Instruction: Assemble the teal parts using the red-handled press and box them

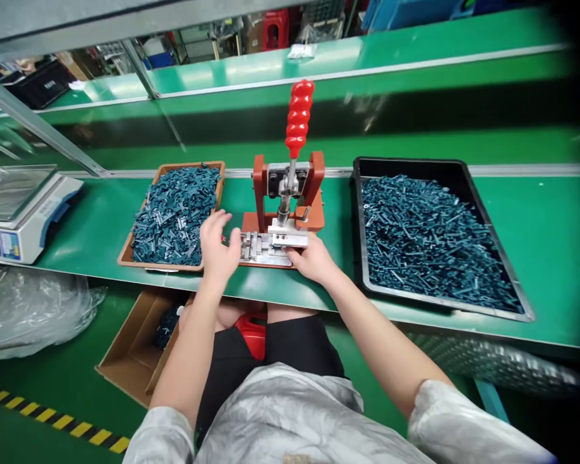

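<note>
Head view: left hand (218, 248) is open, fingers loosely spread, hovering just over the left end of a metal fixture plate (265, 251), between that plate and a brown tray (188, 165); nothing visibly held. Right hand (313, 260) sits at the fixture's right end, fingers (294, 256) touching a steel block (287, 237); can't tell if it's gripping. Toggle press (290, 193) with a red grip (298, 109) stands upright just beyond the hands, handle up, fixture on its base. Tray left of the hands is heaped with teal metal parts (174, 216); a black tray (406, 162) right of them holds more teal parts (430, 241). All of this is on a green bench (91, 225). Digital scale (24, 216) far left of the hands; cardboard box (130, 341) on the floor below and left.
</note>
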The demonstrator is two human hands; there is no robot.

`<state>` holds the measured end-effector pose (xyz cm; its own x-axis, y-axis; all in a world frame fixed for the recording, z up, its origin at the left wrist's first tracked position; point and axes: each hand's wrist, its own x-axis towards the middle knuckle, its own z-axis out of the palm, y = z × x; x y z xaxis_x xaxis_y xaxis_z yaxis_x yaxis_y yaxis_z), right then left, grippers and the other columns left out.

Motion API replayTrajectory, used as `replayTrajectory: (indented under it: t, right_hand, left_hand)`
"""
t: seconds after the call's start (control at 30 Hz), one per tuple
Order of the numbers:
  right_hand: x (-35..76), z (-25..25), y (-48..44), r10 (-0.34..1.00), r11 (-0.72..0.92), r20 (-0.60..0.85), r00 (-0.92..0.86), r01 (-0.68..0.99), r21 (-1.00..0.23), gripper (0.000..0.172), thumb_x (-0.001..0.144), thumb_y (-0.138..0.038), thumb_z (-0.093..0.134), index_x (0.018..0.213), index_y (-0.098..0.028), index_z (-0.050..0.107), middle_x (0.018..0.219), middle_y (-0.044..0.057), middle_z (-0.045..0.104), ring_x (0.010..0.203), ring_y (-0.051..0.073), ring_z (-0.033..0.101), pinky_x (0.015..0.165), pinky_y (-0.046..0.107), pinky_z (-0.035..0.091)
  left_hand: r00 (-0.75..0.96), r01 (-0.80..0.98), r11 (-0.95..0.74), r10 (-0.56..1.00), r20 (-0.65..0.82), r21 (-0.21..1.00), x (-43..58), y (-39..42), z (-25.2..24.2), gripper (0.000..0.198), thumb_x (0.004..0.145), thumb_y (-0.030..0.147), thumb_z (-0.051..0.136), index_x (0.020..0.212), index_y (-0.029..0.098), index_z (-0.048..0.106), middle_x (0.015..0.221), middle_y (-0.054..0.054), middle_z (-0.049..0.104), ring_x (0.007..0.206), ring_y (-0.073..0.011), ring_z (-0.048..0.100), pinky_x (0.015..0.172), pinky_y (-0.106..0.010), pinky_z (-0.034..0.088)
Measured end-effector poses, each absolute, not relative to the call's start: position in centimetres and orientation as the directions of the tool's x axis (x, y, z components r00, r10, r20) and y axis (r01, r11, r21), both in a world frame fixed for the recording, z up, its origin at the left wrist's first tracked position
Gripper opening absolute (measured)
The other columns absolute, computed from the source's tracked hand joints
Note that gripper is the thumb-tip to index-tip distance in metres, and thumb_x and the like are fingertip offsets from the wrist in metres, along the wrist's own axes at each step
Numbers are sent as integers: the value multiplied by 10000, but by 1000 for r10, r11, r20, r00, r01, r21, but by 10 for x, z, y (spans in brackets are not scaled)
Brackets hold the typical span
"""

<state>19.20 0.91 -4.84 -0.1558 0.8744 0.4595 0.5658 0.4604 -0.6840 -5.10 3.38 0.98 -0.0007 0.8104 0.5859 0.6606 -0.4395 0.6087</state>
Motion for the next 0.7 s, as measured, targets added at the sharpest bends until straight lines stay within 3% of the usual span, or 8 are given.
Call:
replayTrajectory:
  t: [0.1,0.2,0.37,0.5,0.7]
  right_hand:
    - [192,-46,8,876,457,458,-152,565,-687,208,923,-240,610,1061,-220,764,1108,94,737,1087,298,679,981,465,566]
    - [191,-45,7,866,470,478,-148,572,-673,221,934,-242,594,1085,-206,752,1111,106,728,1099,300,668,969,451,567]
    - [191,-47,5,862,473,481,-160,595,-650,248,930,-233,574,1124,-167,714,1167,134,703,1108,305,650,981,449,550]
    - [192,-48,4,874,445,467,-137,615,-651,195,914,-254,573,1030,-179,711,1091,121,715,1038,306,657,925,441,555]
    - [197,-50,2,908,326,418,-5,633,-702,133,866,-274,553,824,-205,659,889,85,716,863,265,662,814,376,554]
  left_hand:
    - [-110,421,-381,879,463,823,-61,63,13,430,936,497,649,1217,173,630,1276,-147,669,1229,-252,642,1121,-429,495]
    - [-28,214,-319,943,332,923,-59,79,15,509,930,614,621,1236,208,615,1311,-127,673,1247,-255,655,1111,-431,512]
    - [118,143,-404,913,390,903,-23,62,10,599,996,709,376,1418,303,503,1524,-79,536,1398,-244,551,1163,-416,468]
    - [225,217,-448,888,402,867,5,46,4,711,990,723,359,1523,254,401,1484,-113,569,1409,-274,536,1210,-433,400]
    - [220,193,-396,909,353,898,-5,52,-4,652,1023,683,293,1496,277,481,1484,-72,587,1460,-250,487,1253,-409,333]
